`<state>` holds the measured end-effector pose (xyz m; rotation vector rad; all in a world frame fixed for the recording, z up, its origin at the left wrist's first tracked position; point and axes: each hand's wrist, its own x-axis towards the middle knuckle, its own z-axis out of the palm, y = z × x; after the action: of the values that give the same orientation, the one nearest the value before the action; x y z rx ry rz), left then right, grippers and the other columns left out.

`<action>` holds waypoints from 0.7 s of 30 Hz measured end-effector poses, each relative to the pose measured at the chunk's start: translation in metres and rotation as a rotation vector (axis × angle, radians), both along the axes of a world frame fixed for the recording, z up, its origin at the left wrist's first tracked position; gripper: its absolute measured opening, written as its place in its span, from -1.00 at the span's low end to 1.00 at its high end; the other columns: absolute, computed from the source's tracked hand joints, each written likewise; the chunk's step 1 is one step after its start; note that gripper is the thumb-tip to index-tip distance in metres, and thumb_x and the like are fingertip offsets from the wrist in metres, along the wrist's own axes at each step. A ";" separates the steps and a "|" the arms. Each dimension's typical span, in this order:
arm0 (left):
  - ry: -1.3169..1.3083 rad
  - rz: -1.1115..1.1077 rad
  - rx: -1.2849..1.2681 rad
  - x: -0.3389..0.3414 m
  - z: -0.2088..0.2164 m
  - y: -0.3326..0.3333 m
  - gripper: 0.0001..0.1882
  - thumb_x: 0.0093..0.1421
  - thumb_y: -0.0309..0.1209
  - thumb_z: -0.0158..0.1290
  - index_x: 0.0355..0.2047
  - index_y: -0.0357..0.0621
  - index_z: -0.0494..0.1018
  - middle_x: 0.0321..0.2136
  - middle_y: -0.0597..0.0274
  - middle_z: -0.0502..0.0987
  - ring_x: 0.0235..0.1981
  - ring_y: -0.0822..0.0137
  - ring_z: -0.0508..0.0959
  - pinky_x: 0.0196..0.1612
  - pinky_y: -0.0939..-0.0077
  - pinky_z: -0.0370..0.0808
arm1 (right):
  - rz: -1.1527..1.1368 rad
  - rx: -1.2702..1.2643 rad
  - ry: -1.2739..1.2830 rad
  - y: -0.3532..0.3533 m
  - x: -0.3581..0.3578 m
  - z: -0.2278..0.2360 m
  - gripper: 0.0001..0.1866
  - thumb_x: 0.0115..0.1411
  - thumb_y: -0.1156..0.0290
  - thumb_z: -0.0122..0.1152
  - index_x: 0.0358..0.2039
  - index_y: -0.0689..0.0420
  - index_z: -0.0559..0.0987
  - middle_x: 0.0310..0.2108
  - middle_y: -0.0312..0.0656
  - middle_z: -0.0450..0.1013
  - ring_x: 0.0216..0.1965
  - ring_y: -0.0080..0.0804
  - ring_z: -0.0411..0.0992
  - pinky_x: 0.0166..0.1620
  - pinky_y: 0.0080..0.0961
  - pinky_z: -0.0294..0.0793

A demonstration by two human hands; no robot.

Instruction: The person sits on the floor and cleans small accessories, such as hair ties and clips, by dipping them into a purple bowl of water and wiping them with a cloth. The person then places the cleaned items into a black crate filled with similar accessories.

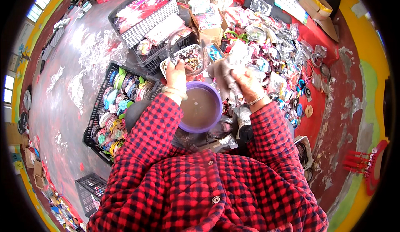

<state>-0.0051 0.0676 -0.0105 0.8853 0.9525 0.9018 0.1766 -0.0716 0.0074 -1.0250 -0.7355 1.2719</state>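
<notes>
My left hand (pixel 176 77) is closed on a clear, curved plastic band (pixel 171 53), headband-like and blurred, held above a white basket (pixel 163 66) of small ornaments. A damp-looking grey-brown cloth (pixel 224 77) is bunched in my right hand (pixel 249 85), to the right of the band. Between my forearms stands a round purple basin (pixel 219 114) holding murky water (pixel 199 103). Both hands are near its far rim, the cloth just beyond and to the right of it.
Left of the basin is a black crate (pixel 89 125) of colourful headbands. Farther off stand stacked crates (pixel 152 21) of packaged goods and a cardboard box (pixel 213 35). A heap of bagged hair accessories (pixel 271 52) covers the red sheet (pixel 318 107) on the right.
</notes>
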 end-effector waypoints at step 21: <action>-0.034 -0.338 -0.063 0.015 -0.033 -0.027 -0.80 0.07 -0.37 0.04 -0.37 -0.25 0.48 -0.66 0.22 0.49 -0.77 0.45 0.41 -0.77 0.57 0.26 | -0.021 0.045 0.106 0.010 -0.068 -0.017 -0.85 0.13 0.51 0.09 -0.26 0.18 0.50 -0.35 -0.33 0.48 -0.33 -0.59 0.41 -0.18 -0.62 0.37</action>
<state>0.0099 0.0411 -0.0432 0.9398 0.7684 0.5932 0.1081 -0.0617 -0.0098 -0.9194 -0.6673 1.2767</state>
